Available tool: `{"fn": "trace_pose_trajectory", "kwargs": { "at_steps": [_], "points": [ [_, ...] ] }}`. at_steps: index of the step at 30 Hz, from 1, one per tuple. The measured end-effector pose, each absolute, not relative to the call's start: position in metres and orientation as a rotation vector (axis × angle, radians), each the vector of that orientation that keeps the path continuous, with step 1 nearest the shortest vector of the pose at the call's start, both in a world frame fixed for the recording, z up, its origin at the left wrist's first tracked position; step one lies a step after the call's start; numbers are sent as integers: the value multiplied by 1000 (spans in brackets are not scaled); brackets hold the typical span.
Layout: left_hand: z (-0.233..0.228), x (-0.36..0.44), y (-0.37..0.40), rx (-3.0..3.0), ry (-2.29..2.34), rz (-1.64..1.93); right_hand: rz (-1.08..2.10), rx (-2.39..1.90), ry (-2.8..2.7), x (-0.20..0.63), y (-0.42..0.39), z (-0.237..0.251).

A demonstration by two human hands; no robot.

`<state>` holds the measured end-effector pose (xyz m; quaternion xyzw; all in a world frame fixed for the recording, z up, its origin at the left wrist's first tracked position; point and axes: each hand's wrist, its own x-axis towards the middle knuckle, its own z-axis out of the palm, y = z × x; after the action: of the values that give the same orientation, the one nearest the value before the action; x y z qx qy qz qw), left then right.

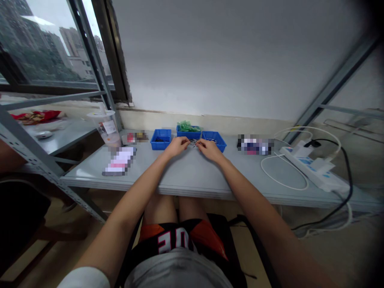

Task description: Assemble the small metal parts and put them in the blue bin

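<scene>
Left hand (177, 145) and right hand (210, 149) are pinching small silvery metal pieces (193, 143) together, just before 3 blue bins (161, 139); bare desk (192, 176) is lying nearer.

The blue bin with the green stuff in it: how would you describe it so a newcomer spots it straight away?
Start at the grey table under the white wall, where both hands meet at a small metal piece. Just behind them stand three blue bins in a row. The middle bin sits furthest back and is heaped with green pieces; the left bin holds dark bits, and the right bin shows no green.
</scene>
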<state>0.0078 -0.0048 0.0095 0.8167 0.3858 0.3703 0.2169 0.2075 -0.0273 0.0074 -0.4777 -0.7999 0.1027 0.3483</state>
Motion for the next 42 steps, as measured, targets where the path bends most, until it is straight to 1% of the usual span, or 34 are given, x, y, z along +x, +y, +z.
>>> {"fn": "trace_pose_trajectory", "kwargs": {
  "at_steps": [11, 15, 19, 23, 31, 37, 42],
  "points": [
    [11, 7, -6, 2296, 1080, 1007, 234, -1224, -2037, 208, -27, 7],
    [12, 7, -6, 2315, 1058, 1057, 237, -1232, -2034, 208, -26, 6],
    [13, 11, -7, 2191, 973, 1143, 272, -1217, -2092, 207, -25, 5],
    [14, 15, -9, 2023, 828, 1128, 292, -1185, -2119, 206, -26, 4],
    [9, 17, -6, 2028, 802, 1135, 290, -1143, -2161, 202, -27, 3],
    [10, 13, -3, 2031, 964, 1262, 278, -1175, -2070, 202, -30, 8],
    [11, 12, -7, 2200, 1014, 1137, 259, -1185, -2048, 202, -32, 10]
  ]
}}
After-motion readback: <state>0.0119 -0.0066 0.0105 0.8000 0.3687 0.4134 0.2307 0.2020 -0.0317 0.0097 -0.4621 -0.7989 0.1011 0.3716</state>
